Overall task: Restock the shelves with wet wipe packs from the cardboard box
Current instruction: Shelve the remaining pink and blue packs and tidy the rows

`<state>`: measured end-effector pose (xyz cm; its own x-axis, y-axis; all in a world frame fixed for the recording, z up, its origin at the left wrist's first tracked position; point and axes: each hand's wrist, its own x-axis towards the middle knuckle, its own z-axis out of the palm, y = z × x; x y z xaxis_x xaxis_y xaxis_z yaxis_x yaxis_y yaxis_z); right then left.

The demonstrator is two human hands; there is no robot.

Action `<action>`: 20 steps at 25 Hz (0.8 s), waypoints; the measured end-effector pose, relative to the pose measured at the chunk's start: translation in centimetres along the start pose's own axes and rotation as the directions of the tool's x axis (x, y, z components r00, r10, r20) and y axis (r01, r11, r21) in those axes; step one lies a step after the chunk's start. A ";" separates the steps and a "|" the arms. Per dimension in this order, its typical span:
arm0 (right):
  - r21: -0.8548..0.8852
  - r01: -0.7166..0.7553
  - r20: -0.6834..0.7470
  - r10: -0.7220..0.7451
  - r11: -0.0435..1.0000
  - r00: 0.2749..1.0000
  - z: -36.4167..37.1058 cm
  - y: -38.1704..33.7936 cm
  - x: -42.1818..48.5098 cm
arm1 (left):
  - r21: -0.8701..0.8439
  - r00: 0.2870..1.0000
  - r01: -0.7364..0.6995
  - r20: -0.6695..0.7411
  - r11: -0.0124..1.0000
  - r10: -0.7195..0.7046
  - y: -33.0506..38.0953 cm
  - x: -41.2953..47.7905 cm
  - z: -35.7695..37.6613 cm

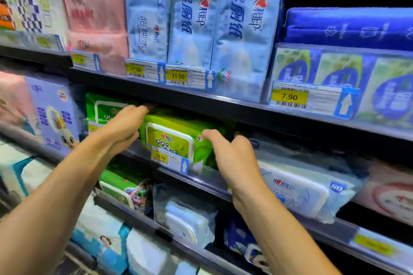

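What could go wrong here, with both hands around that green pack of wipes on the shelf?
The green pack sits close under the upper shelf; the left hand, reaching in beside it, might scrape on that edge.
The price tag hangs right in front of the pack, so sliding the pack could knock it loose.
The right hand is close to the white pack next door and might nudge it askew.

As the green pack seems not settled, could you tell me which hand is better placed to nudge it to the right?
Probably the left hand: its straight fingers lie along the left side of the green pack. The right hand, fingers curled, sits at the pack's right edge, in the way.
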<state>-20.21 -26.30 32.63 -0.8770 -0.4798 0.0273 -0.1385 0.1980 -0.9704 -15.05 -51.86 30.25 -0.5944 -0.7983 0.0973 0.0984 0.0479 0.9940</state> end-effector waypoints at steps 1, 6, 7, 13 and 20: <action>0.007 -0.014 -0.021 0.014 1.000 1.000 0.2 -0.2 0.4 | -0.037 0.999 0.018 0.042 0.999 -0.016 0.5 -0.7 0.4; 0.122 -0.011 -0.142 0.029 0.992 0.989 2.0 -0.1 2.6 | -0.047 0.973 0.070 0.225 0.996 -0.058 1.6 -2.5 2.4; 0.150 0.007 -0.173 0.020 0.989 0.985 2.3 0.0 3.1 | -0.071 0.976 0.070 0.213 0.995 -0.054 1.7 -2.3 2.7; 0.167 0.068 -0.222 -0.030 0.984 0.975 3.0 0.7 4.1 | -0.031 0.985 0.072 0.160 0.997 -0.066 1.5 -1.8 4.3; -0.443 0.438 0.024 -0.478 0.782 0.878 1.1 0.8 -1.4 | 0.740 0.879 -0.474 0.366 0.478 0.307 3.5 -5.3 3.2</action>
<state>-18.59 -26.41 31.51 -0.6926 -0.5367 0.4819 -0.6964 0.3237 -0.6405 -14.11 -45.51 33.41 -0.7839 -0.4673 0.4089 -0.2612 0.8456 0.4655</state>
